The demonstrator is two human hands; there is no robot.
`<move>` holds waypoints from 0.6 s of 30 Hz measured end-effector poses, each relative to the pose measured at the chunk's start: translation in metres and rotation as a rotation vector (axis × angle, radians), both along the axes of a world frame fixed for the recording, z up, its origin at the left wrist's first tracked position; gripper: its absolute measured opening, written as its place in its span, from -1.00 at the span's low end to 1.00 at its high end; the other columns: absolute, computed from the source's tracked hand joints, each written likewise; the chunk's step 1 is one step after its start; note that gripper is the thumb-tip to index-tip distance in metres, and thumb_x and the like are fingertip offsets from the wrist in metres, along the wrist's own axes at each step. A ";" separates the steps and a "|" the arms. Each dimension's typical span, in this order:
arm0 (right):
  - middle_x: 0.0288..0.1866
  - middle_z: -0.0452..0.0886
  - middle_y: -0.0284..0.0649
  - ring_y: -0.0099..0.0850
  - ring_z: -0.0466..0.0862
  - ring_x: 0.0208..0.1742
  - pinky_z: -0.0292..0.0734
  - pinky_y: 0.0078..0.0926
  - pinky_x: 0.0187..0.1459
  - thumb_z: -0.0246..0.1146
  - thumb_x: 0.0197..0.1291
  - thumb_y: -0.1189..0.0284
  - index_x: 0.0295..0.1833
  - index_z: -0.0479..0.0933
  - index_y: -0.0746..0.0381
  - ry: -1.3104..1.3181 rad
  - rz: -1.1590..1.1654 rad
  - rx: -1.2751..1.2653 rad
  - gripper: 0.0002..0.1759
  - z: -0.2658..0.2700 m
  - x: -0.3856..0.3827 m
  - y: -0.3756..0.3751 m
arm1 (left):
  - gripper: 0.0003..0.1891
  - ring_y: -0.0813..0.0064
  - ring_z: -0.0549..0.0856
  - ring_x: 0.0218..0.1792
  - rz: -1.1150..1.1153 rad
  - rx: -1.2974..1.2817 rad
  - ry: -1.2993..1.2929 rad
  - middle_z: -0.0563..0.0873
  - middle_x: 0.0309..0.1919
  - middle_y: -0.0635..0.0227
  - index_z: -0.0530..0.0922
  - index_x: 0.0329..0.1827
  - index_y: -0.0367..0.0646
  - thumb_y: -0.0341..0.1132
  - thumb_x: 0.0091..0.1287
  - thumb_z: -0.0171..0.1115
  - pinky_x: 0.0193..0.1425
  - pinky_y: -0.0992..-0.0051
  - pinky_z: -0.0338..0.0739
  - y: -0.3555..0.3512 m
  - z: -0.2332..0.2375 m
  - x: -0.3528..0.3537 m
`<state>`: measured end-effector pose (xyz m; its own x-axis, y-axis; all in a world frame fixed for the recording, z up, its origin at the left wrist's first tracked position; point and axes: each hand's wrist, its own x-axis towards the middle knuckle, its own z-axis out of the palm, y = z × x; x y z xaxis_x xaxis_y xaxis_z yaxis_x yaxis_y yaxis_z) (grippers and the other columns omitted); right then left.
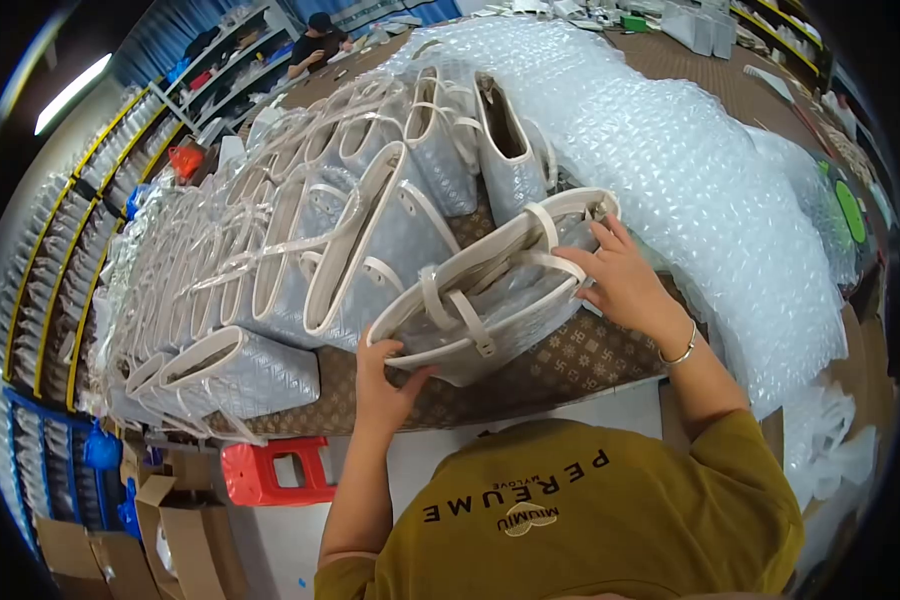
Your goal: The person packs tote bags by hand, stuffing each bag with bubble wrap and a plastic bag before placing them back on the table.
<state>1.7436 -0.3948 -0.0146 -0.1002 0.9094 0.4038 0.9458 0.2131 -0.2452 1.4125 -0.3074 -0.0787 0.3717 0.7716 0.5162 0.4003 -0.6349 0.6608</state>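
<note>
At the near edge of the tabletop (570, 360), a pale grey tote (515, 340) with a cream rim is held tilted, its mouth facing up toward the wearer. The left hand (385, 388) grips its left end, fingers curled over the rim and thumb set apart on the outer wall. The right hand (625, 280) takes the right end, fingers spread over the rim and thumb below it outside. Inside show a tan lining and a pale, crinkled material that I cannot identify.

Down on the floor, beyond the tabletop's near left corner, are a red stool (275, 472) and an open cardboard box (205, 540) with something white in it.

Near that same corner, a quilted tote (270, 375) lies low, its opening leftward. Just past the held one, another tote (395, 245) gapes, its interior shadowed. Along the left edge stand packed totes (195, 270), many under clear plastic. Farther back, an upright tote (515, 175) shows a dark inside. Bubble wrap (680, 170) heaps across the right side. At the far left, a shelving rack (55, 265) carries plastic-wrapped goods.
</note>
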 end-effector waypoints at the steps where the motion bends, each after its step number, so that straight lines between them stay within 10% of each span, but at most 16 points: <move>1: -0.02 0.44 0.00 0.01 0.29 0.20 0.13 -0.13 0.29 0.36 -0.23 0.56 0.12 0.40 0.05 0.008 0.000 0.020 -0.34 0.003 -0.002 0.000 | -0.49 0.07 0.47 -0.03 -0.017 0.040 0.026 0.45 -0.06 0.04 0.39 -0.13 -0.17 -0.36 -0.13 0.48 0.04 0.32 0.39 0.002 0.000 0.003; 18: 0.17 0.34 0.01 0.04 0.21 0.29 0.12 -0.12 0.27 0.34 -0.23 0.62 -0.11 0.48 0.26 -0.159 0.084 0.022 -0.57 -0.038 0.035 0.019 | -0.55 0.03 0.44 0.04 -0.099 0.031 -0.150 0.36 0.09 0.06 0.39 -0.16 -0.13 -0.38 -0.10 0.44 0.07 0.31 0.38 -0.026 0.007 -0.018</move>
